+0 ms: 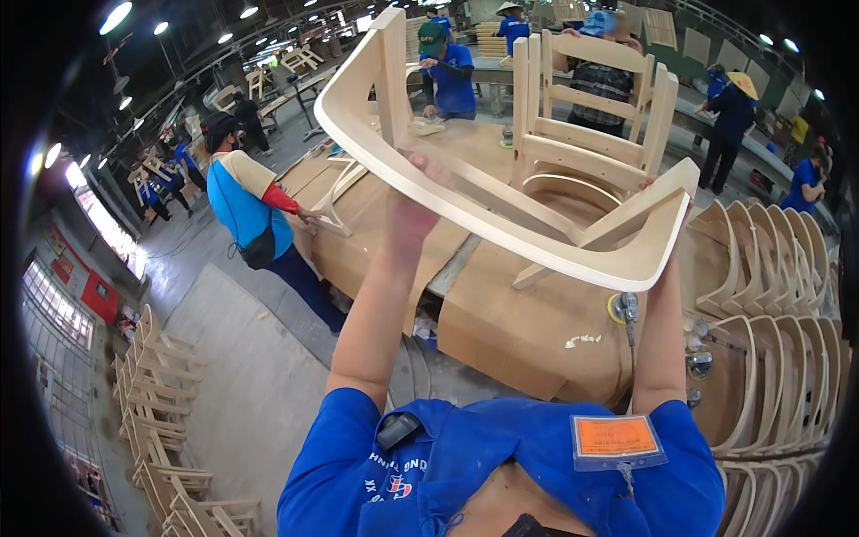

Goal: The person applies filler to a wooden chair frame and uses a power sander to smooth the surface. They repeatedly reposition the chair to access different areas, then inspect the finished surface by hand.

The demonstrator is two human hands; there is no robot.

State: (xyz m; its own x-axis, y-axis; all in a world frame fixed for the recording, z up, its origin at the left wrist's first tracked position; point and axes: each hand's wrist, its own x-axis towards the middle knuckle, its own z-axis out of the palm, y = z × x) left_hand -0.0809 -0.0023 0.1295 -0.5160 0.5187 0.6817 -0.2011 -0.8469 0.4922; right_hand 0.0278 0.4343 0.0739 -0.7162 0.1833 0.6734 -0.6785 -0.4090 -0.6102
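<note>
A pale wooden chair frame (537, 249) with a broad curved rail hangs raised and tilted above the worktable. My left hand (416, 204) is wrapped round the rail's near edge on its left half, slightly blurred. At the frame's right end my right hand (663, 255) grips it, mostly hidden behind the wood, with a few fingertips showing past the edge. Just behind stands a pale wooden chair (586, 148) with a slatted back, partly covered by the frame. Below the frame's right end, a round power sander (624, 307) lies on the brown-covered table (528, 336).
Curved chair frames (752, 259) are stacked in rows at right. More frames (157, 394) stand along the floor at left. A co-worker in a blue and beige shirt (246, 201) handles a wooden part at the table's left. Other people work across the table.
</note>
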